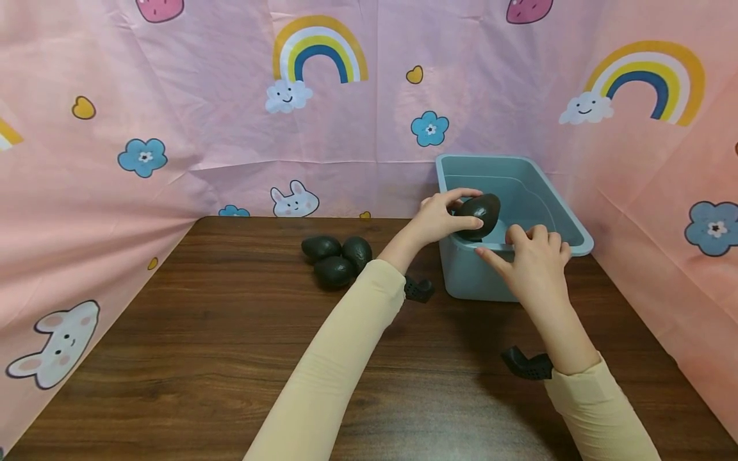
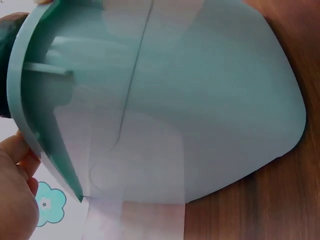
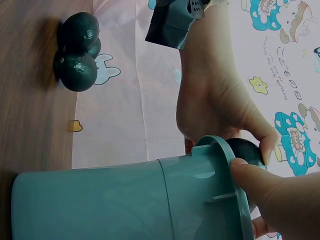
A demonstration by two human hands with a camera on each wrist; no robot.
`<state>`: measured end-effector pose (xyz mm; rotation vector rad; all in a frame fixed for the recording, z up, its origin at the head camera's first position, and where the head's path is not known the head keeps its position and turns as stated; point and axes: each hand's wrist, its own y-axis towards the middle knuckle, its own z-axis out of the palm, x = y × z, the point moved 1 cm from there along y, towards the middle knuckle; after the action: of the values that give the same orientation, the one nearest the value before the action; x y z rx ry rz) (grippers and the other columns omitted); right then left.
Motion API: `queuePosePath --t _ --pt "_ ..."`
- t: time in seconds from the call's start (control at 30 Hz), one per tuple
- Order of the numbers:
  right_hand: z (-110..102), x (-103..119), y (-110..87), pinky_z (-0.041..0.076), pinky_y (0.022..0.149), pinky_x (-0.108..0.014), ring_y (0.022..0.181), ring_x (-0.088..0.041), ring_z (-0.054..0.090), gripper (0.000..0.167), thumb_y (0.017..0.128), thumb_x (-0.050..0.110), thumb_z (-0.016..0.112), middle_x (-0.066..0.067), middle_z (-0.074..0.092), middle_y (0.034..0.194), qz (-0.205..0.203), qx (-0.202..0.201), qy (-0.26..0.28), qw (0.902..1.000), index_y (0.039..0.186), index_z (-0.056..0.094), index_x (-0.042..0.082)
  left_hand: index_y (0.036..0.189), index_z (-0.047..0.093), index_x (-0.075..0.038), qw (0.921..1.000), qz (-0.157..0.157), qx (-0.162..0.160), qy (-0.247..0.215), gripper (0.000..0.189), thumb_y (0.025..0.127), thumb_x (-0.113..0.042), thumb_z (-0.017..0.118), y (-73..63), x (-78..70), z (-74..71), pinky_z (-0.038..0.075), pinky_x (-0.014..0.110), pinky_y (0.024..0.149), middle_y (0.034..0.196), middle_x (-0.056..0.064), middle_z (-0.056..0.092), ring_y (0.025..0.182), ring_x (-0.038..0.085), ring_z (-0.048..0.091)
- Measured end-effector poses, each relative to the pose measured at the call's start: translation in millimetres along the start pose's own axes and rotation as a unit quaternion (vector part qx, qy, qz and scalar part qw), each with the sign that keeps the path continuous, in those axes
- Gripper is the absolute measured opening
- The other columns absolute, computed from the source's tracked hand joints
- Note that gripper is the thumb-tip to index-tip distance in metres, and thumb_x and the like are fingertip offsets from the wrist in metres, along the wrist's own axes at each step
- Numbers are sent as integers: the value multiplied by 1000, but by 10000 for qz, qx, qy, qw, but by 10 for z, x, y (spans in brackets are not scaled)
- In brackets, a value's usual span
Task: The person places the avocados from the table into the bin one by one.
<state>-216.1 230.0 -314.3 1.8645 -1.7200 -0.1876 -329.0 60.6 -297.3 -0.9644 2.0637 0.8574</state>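
My left hand (image 1: 441, 221) holds a dark avocado (image 1: 483, 214) between thumb and fingers over the front left rim of a blue-green plastic bin (image 1: 478, 272). In the left wrist view only a dark edge of that avocado (image 2: 7, 65) shows behind the rim. My right hand (image 1: 533, 272) grips the bin's front rim, thumb outside and fingers bent over the inside. The right wrist view shows the right thumb (image 3: 250, 175) against the rim, close to the held avocado (image 3: 246, 150). Much of the bin's floor is hidden.
Three more avocados (image 1: 334, 271) lie bunched on the brown wooden table (image 1: 230, 358), left of the bin. A pink printed cloth (image 1: 230, 128) hangs behind and along both sides. Black wrist mounts (image 1: 527, 365) stick out from the sleeves.
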Motion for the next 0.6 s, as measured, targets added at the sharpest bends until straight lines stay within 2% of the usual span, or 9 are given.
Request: queuePosePath --t 0.2,0.33,0.47,0.6 --pt "7 -13 3 22 89 -70 96 -49 37 54 84 53 68 -27 43 103 0 6 -23 10000 96 52 3 133 56 -36 9999 -15 -78 151 56 80 -44 75 10 -3 46 35 43 92 109 -7 60 124 20 27" --pt "10 -15 2 22 88 -70 95 -49 37 52 84 51 69 -27 43 103 -27 -16 -14 10000 95 52 3 135 54 -34 9990 132 -80 420 59 81 -46 74 20 -5 70 24 42 103 117 -4 58 119 14 38" --pt "13 -16 0 22 88 -71 96 -49 37 52 84 51 69 -27 43 102 -46 -23 8 10000 96 53 3 138 52 -31 9964 276 -47 798 62 81 -48 73 36 0 98 12 40 108 121 -1 56 112 7 47" --pt "13 -17 -4 22 88 -71 96 -49 38 52 84 51 68 -28 43 103 -74 -46 4 10000 96 53 2 141 49 -32 9908 353 38 1307 66 81 -51 71 38 6 120 11 40 109 121 -2 58 112 9 41"
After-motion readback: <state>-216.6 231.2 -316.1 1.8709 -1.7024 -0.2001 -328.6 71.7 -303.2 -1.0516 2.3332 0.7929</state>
